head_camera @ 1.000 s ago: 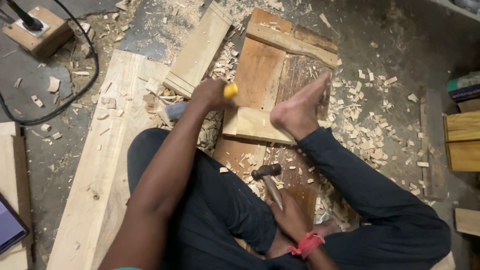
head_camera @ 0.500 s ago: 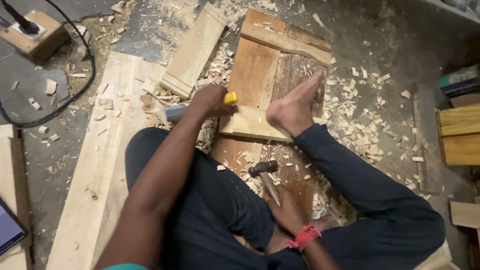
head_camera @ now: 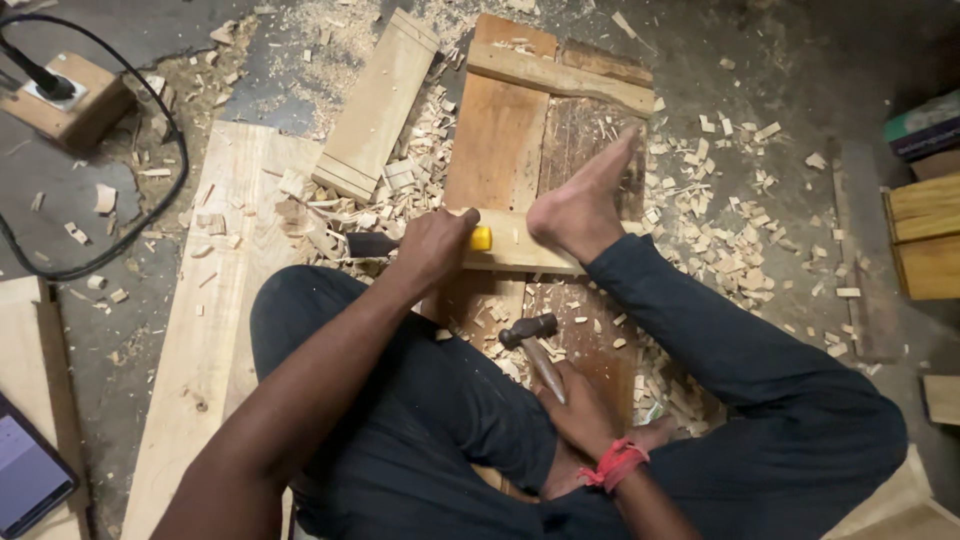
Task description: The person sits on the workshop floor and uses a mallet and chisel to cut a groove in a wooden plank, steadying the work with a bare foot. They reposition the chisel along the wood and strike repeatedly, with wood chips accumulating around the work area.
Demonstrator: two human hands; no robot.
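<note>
Starting at the left edge of the frame: a dark tablet [head_camera: 28, 478] lies at lower left on a pale board. At upper left, a small wooden block with a socket [head_camera: 70, 100] sits on the floor, and a black cable [head_camera: 150, 215] loops from it toward mid-left. A long pale plank [head_camera: 215, 330] runs from lower left up toward centre, with wood chips scattered on it. A shorter pale board [head_camera: 378, 105] lies tilted at upper centre-left, with a heap of shavings [head_camera: 395, 190] just beside its lower end.

Centre: the left hand [head_camera: 432, 248] is closed in a fist around a chisel [head_camera: 400, 243]. The dark blade points left into the shavings; the yellow handle end shows at the right of the fist. The chisel lies across the near edge of a brown wooden panel [head_camera: 500, 130], which lies flat on the floor in the upper centre.

Right of centre: a bare foot [head_camera: 580, 205] presses on a pale strip [head_camera: 515, 252] laid across the panel, just beside the yellow handle end.

Lower centre: the right hand [head_camera: 580, 410], a red thread at its wrist, is wrapped around the handle of a hammer [head_camera: 535, 345]. The hammer head is above the hand, well below the chisel.

Right edge: stacked wooden pieces [head_camera: 925, 235] lie at mid-right.
</note>
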